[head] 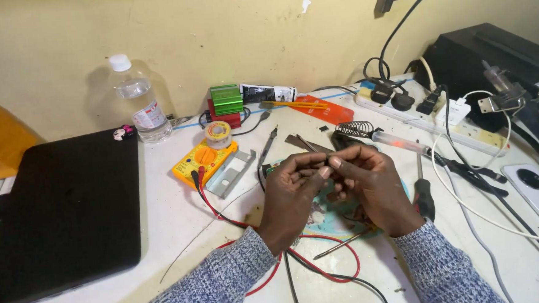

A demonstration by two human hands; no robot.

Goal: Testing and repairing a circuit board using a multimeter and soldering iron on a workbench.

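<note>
Desk [174, 218]: white, marked with stains. Wall [214, 31]: pale yellow. Laptop [63, 211]: matt black. Multimeter [203, 158]: yellow-orange body, red dial, with red and black leads [312, 269] trailing across the desk. Solder reel [218, 134]: silvery wire on a pale spool. Metal block [226, 99]: bright green, ribbed, atop a red one. Bottle [136, 100]: clear, white cap. Sleeves [227, 276]: grey-blue and white speckled knit. Power strip [428, 121]: white, with black plugs. Screwdriver [423, 196]: black handle.

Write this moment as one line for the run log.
left hand: pinching small part | right hand: touching same part | multimeter: behind-left | screwdriver: beside right hand
</note>
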